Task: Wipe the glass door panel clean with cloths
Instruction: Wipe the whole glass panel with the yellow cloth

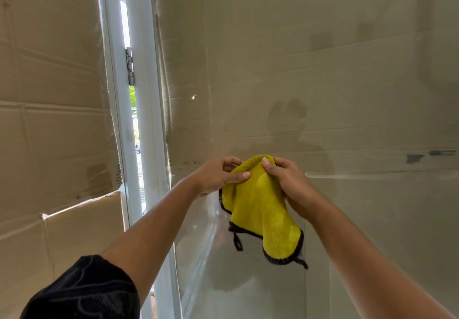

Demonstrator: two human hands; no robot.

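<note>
Currently you're regripping yellow cloth (260, 204) w/ left hand (216, 177) & right hand (288, 182), both pinching it; next: press flat to glass door panel (347, 82).

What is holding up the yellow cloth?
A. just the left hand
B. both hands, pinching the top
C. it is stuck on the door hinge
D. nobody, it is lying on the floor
B: the left hand and the right hand both pinch the bunched top of the yellow cloth, and the rest hangs down loose in front of the glass door panel.
</note>
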